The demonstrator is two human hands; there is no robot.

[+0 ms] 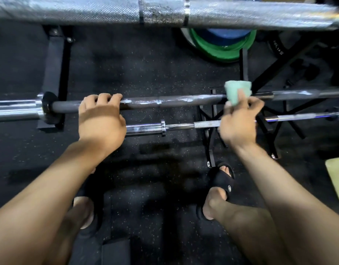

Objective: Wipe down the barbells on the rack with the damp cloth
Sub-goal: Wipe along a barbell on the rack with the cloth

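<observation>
Gripping the middle barbell (174,100) with the left hand (101,119): fingers curled tight over the top of the dark shaft, just inboard of the left collar (48,107). Right hand (239,119) pinches the green cloth (237,91), fingers closed narrow around it, cloth pressed on the same shaft to the right of centre; hand is motion-blurred. Bar's long axis runs left-right across the view, roughly level, chrome sleeve out at the left end. Wet streaks show on the shaft between the two hands. Open shaft between the hands, more bar past the cloth to the right edge. Thinner chrome bar (184,126) sits parallel just below, near both wrists. Big knurled bar (165,12) spans the top, well apart. Black rack frame (212,119) stands under the right hand. Feet in black sandals (222,178) on speckled rubber floor (145,73).
</observation>
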